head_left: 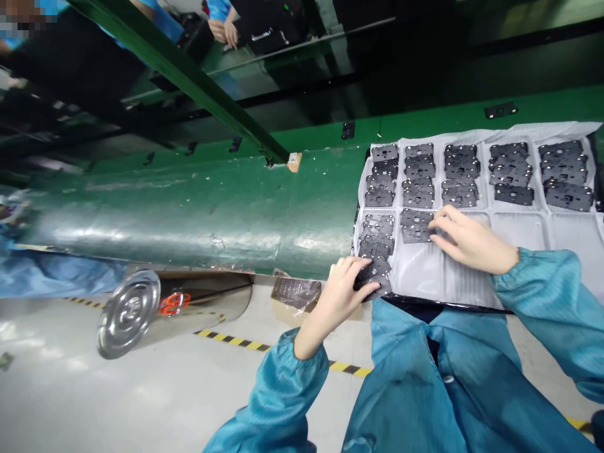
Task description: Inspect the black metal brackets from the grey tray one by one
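Observation:
A shallow tray (419, 267) with a whitish compartmented liner lies on the bench before me. Flat black plastic parts (461, 162) with small bright spots fill its far row in overlapping piles. In the near row, the left compartment holds another pile (377, 234), and the one beside it a smaller pile (415, 225). My left hand (340, 284) has its thumb and fingers closed on a black plastic part (376, 269) at the tray's near left corner. My right hand (465, 240) pinches at the right edge of the smaller pile; its fingertips partly hide the contact.
The green bench (226, 214) stretches left, with a green post (202, 82) rising from it. Loose black parts (348, 130) lie along its back strip. Below are a round metal stool (129, 314) and a carton (296, 296). Another person's hands (224, 31) show across the bench.

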### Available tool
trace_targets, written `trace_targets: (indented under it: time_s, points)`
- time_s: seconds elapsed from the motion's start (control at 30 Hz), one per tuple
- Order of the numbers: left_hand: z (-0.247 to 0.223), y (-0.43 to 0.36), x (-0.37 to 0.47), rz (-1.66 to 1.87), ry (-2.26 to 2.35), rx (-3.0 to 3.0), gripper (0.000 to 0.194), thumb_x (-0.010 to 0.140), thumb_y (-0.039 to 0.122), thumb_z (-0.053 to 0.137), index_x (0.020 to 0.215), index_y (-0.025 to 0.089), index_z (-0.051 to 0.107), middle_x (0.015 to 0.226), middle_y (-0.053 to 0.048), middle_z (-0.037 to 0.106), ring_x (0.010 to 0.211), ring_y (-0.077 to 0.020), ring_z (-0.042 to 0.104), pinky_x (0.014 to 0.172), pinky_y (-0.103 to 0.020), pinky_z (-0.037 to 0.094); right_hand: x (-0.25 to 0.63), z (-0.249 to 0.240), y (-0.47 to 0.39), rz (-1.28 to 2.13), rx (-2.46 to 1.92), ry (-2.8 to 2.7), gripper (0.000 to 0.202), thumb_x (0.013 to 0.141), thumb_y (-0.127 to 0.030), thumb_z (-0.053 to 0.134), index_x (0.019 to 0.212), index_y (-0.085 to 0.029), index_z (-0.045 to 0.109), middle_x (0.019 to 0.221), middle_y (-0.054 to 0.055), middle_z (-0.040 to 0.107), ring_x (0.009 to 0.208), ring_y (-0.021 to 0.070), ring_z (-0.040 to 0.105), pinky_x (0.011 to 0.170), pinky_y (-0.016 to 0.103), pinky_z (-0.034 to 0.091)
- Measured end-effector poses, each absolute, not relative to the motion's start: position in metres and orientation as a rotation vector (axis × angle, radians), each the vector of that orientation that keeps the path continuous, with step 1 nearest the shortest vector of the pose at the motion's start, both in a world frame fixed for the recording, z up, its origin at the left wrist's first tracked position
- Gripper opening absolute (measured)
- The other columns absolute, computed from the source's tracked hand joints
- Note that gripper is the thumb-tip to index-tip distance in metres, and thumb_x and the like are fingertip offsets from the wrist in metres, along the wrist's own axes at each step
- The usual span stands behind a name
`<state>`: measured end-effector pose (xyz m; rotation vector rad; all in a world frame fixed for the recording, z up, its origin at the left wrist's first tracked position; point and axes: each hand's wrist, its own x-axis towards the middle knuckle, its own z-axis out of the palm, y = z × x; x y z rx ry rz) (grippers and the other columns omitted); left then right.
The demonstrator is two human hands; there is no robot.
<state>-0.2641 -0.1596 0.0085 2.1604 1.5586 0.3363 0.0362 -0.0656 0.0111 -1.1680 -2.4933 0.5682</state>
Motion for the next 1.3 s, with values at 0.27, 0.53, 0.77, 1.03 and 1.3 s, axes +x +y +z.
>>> trace_targets:
  time_s: [0.27,0.53,0.77,1.03,1.3]
  points:
    - [-0.002,-0.155,-0.262,0.157,1.612,2.23,0.035,0.083,0.035,0.066,0.111,0.018,0.052,0.094,-0.006,0.059,0.09,-0.0238,0.052,0.078,-0.037,0.039,0.038,-0.013,-0.079,0.731,-1.144,-2.451,0.023,0.093,-0.031,0.046,0.109,-0.018,0.057,0.108,0.01,0.053,0.065,0.0142,0.052,0.068,0.03,0.045]
    - [-0.002,-0.15,-0.256,0.176,1.656,2.207,0.03,0.079,0.032,0.07,0.1,0.018,0.055,0.09,-0.005,0.061,0.087,-0.0237,0.055,0.074,-0.035,0.041,0.036,-0.028,-0.073,0.696,-1.179,-2.411,0.018,0.091,-0.028,0.049,0.104,-0.018,0.057,0.105,0.008,0.054,0.065,0.0128,0.051,0.069,0.029,0.044]
    - [0.022,-0.138,-0.262,0.234,1.642,2.186,0.019,0.088,0.034,0.058,0.078,0.018,0.058,0.07,-0.002,0.063,0.064,-0.0183,0.059,0.063,-0.029,0.039,0.032,-0.039,-0.074,0.558,-1.236,-2.402,0.017,0.091,-0.032,0.051,0.101,-0.019,0.057,0.102,0.007,0.055,0.069,0.0143,0.052,0.062,0.026,0.037]
    - [0.012,-0.098,-0.271,0.087,1.157,2.308,0.027,0.083,0.039,0.065,0.102,0.02,0.064,0.09,-0.005,0.066,0.086,-0.0202,0.062,0.078,-0.031,0.045,0.028,-0.042,-0.072,0.458,-1.252,-2.403,0.015,0.091,-0.03,0.048,0.096,-0.018,0.058,0.097,0.006,0.057,0.069,0.0145,0.051,0.059,0.026,0.032]
    - [0.007,-0.117,-0.272,0.08,1.236,2.513,0.041,0.082,0.039,0.065,0.121,0.025,0.061,0.1,-0.009,0.058,0.092,-0.0237,0.051,0.083,-0.041,0.043,0.027,-0.045,-0.072,0.461,-1.218,-2.376,0.014,0.091,-0.029,0.049,0.092,-0.019,0.058,0.095,0.005,0.057,0.07,0.0144,0.051,0.058,0.026,0.031]
